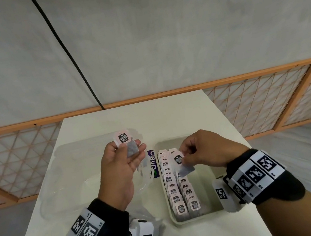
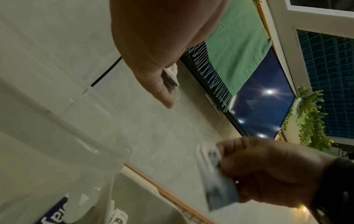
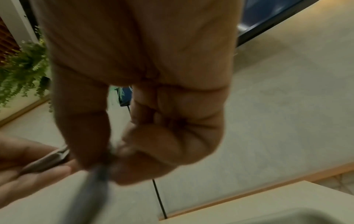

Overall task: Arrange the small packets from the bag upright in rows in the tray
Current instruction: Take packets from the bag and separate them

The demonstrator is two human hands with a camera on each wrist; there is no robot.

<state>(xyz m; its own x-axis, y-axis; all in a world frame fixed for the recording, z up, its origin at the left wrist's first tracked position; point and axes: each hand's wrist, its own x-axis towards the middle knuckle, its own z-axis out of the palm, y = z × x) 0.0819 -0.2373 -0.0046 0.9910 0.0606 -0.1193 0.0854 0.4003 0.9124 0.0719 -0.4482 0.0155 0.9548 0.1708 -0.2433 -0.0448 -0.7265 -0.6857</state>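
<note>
While rows fill, tray (image 1: 207,181) right side—seemingly—bare

looks like a home: a grey plaster wall (image 1: 158,35), a wooden lattice screen (image 1: 260,101), hanging greenery (image 2: 310,118), and a green fringed cloth (image 2: 235,53) draped over a dark screen (image 2: 264,97).

Motion blur smears the grey packet (image 3: 95,189) pinched in the right hand (image 3: 138,106) on the right wrist view; the purple-lettered clear plastic bag (image 1: 152,164) hides partly behind the left hand (image 1: 121,164).
</note>
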